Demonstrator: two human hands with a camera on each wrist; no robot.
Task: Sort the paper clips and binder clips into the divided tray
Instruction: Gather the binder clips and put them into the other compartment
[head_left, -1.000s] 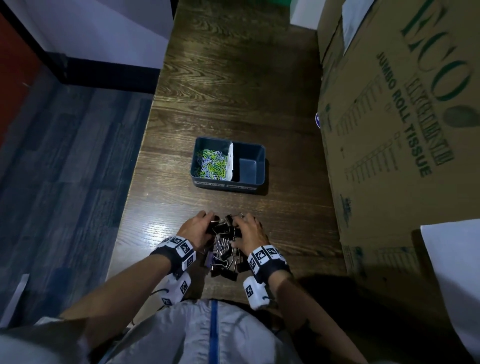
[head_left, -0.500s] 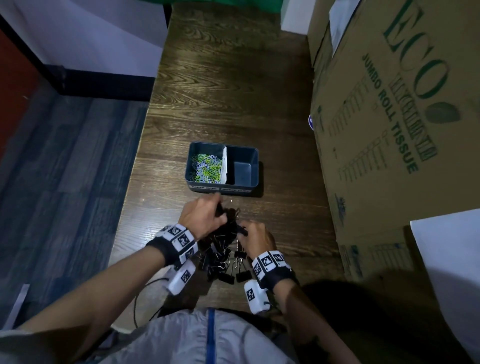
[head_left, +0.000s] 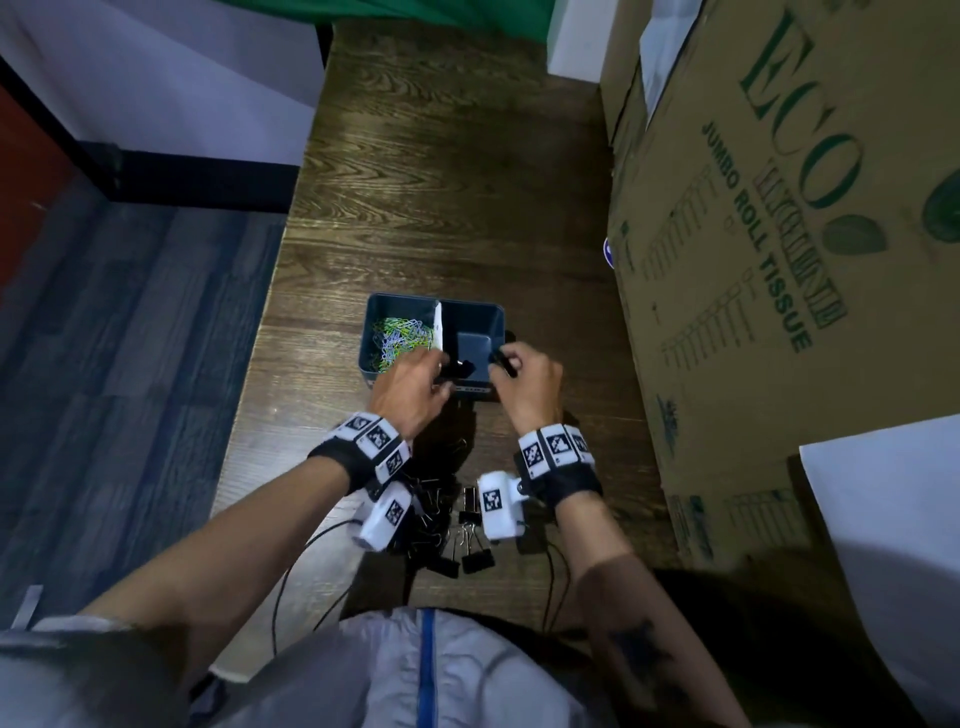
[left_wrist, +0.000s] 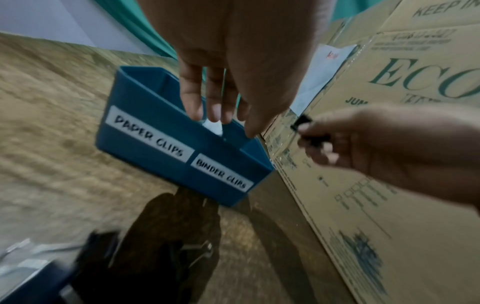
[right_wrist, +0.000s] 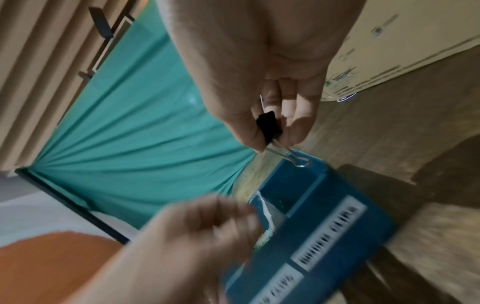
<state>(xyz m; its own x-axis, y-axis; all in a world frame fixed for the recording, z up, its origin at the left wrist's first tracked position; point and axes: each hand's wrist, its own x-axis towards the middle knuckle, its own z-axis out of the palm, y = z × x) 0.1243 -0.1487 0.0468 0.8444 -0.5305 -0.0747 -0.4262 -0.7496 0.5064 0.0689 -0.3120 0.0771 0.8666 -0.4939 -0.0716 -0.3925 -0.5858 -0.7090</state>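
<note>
A blue divided tray (head_left: 467, 304) stands mid-table, labelled PAPER CLIPS and BINDER CLIPS on its front wall (left_wrist: 145, 164). Coloured paper clips (head_left: 400, 335) fill its left compartment. My left hand (head_left: 436, 364) hovers at the tray's near edge, fingers (left_wrist: 192, 98) straight and holding nothing. Dark clips (head_left: 460, 369) show just off its fingertips in the right compartment. My right hand (head_left: 501, 361) pinches a black binder clip (right_wrist: 270, 127) above the tray's right near corner, its wire handles hanging down. A pile of black binder clips (head_left: 457, 525) lies between my wrists.
Tall cardboard boxes (head_left: 779, 260) wall off the table's right side, close to the tray. The table's left edge (head_left: 270, 322) drops to the floor. Cables (head_left: 291, 587) trail at the near edge. A white divider (head_left: 438, 327) splits the tray.
Both hands have left the binder clip pile and moved forward to the tray. The right hand carried a binder clip along; the left hand's fingers have straightened over the tray.
</note>
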